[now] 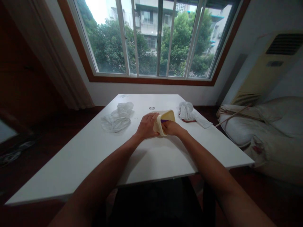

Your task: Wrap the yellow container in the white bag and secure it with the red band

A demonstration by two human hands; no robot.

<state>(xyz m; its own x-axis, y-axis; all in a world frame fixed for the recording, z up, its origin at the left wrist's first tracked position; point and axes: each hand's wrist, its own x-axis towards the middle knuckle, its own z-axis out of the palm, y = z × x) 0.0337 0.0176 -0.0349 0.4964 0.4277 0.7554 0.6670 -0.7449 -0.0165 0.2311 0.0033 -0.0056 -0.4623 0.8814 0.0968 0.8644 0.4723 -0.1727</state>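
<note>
A cream plastic box (170,115) is tipped on its side above the white table, its open mouth turned to the right. My left hand (147,126) grips the box from the left, fingers wrapped over its outside. On the other side, my right hand (172,128) reaches into the mouth with its fingers closed. A small purple object (164,120) shows at those fingers; its kind is hard to make out. My right fingertips are partly hidden by the box's rim.
Crumpled clear plastic bags (117,119) lie to the left on the table (94,157). Another whitish plastic bag (187,110) lies to the right, with a reddish-brown strip (186,120) beneath it. A small dark ring-shaped mark (151,108) sits farther back. Large sacks (272,135) stand right of the table.
</note>
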